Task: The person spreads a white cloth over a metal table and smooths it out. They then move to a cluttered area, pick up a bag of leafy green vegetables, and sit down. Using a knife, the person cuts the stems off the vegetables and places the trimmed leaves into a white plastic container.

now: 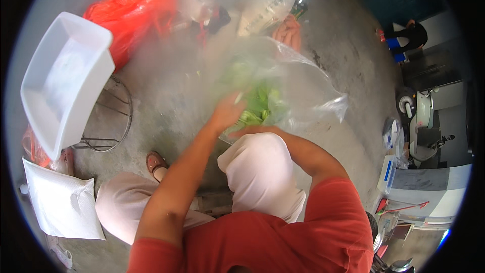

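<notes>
Leafy green vegetables (pixel 261 100) lie in a clear plastic bag (pixel 303 83) just beyond my raised right knee. The bag's loose, transparent film spreads out to the right. My left hand (pixel 229 112) reaches over the near left side of the greens, with something small and pale at its fingers. Blur hides whether its fingers grip anything. Low at the near edge of the greens is my right hand (pixel 252 131), partly covered by the knee. Its fingers are too hidden to show a grip.
A white plastic tub (pixel 68 72) rests tilted on a round metal-framed stool (pixel 121 121) at left. Behind it are red plastic bags (pixel 140 11). A white woven sack (pixel 62 201) is at lower left. Ahead are a bottle (pixel 301 3) and bags. Another person (pixel 411 38) bends at far right.
</notes>
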The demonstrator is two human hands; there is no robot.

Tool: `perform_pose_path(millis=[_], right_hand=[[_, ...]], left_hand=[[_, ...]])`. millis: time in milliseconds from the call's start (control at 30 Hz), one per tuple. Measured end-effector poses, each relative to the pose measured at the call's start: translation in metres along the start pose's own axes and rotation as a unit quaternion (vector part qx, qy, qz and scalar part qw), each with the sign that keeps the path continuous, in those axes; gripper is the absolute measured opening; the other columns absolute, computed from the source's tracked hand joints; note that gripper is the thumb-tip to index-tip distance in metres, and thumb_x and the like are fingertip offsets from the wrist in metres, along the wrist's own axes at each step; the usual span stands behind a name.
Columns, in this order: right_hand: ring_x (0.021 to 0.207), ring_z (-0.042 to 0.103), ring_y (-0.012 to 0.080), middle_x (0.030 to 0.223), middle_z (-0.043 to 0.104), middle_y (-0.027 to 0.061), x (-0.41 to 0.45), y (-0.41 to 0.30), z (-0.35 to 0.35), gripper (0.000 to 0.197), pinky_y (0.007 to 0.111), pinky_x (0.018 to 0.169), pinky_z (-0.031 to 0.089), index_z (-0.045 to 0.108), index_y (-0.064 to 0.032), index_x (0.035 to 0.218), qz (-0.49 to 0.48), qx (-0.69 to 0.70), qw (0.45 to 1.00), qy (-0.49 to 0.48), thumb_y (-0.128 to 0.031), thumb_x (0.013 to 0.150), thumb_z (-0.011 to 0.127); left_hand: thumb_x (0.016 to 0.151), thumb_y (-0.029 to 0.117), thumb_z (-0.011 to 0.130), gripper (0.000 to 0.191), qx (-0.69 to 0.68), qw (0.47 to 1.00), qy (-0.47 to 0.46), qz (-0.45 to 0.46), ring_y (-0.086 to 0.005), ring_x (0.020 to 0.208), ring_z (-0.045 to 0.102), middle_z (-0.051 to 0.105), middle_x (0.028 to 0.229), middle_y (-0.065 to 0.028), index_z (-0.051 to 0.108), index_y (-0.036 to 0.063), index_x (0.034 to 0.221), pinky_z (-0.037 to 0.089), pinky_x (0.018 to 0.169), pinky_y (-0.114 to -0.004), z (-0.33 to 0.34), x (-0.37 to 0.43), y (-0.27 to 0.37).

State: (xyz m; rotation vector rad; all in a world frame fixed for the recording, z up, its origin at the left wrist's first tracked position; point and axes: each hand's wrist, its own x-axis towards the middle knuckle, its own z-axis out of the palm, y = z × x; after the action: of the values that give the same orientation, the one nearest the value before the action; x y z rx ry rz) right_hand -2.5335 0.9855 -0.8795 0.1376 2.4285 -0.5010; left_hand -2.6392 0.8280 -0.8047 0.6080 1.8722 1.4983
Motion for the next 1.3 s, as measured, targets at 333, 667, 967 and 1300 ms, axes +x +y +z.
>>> perform_pose_path(millis=[333,667,967,1300], right_hand=[[0.098,0.052,0.0302,0.106,0.055,0.0139,0.014,0.044,0.011,0.028,0.041,0.083,0.040,0.056,-0.0106,0.104,0.038,0.090,0.995,-0.013,-0.017,0.078,0.053],[0.098,0.052,0.0310,0.105,0.054,0.0144,0.071,0.006,0.066,0.042,0.042,0.080,0.042,0.050,-0.0120,0.113,-0.097,-0.017,0.984,0.149,-0.013,0.072,0.057],[0.091,0.058,0.0250,0.109,0.058,0.0140,0.046,0.005,-0.002,0.070,0.034,0.074,0.047,0.035,-0.0146,0.132,0.009,0.274,0.945,0.178,0.000,0.067,0.060],[0.095,0.055,0.0127,0.110,0.057,0.0039,-0.047,-0.062,-0.176,0.046,0.026,0.080,0.046,0.048,-0.0017,0.122,-0.205,0.588,0.756,0.201,0.002,0.077,0.055]], left_hand=[[0.081,0.017,0.050,0.046,0.267,0.918,0.291,0.038,-0.0331,0.127,0.028,0.034,0.136,-0.0191,0.046,0.0124,0.127,0.025,0.104,-0.039,-0.080,0.086,-0.077],[0.074,0.013,0.057,0.036,0.471,0.875,0.114,0.006,-0.0287,0.127,0.030,0.041,0.132,-0.0107,0.058,0.0138,0.111,0.031,0.100,-0.042,-0.046,0.018,-0.106],[0.075,0.010,0.058,0.029,0.370,0.919,0.126,0.057,-0.0314,0.108,0.049,0.058,0.107,-0.0103,0.061,0.0138,0.103,0.043,0.087,-0.038,-0.089,-0.008,-0.054],[0.073,0.021,0.067,0.039,0.025,0.961,0.244,0.128,-0.0204,0.083,0.059,0.064,0.090,-0.0073,0.059,0.0082,0.109,0.046,0.076,-0.030,-0.041,-0.031,0.059]])
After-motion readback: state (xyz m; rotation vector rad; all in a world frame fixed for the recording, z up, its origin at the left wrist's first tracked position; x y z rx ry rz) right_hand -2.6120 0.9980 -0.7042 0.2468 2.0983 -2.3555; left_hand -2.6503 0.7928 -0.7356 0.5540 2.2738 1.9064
